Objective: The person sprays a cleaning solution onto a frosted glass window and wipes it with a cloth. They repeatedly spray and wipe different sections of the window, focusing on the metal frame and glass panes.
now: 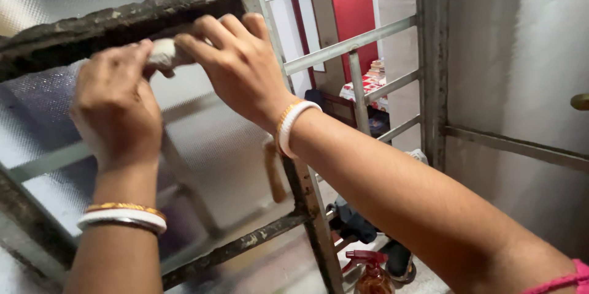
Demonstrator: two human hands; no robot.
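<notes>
Fig.: wiping step in progress on a window w/ textured glass. Both hands are gripping a small whitish cloth wad [162, 53] and pressing it where the pane [202, 141] meets the dark, grimy upper frame bar [123, 21]. Left hand [116, 107] is pinching the wad from below-left, fingers closed on it; right hand [236, 61] is curling over it from the right, fingers closed too. Both wrists are wearing white and gold bangles. Behind, a grey metal grille [350, 45] is standing open to a room beyond. Low in view, a spray bottle [371, 272] w/ red trigger and amber body is sitting well apart from the hands. Judged next move: sliding the wad along the bar w/ firm pressure, since grime appears thick there.
</notes>
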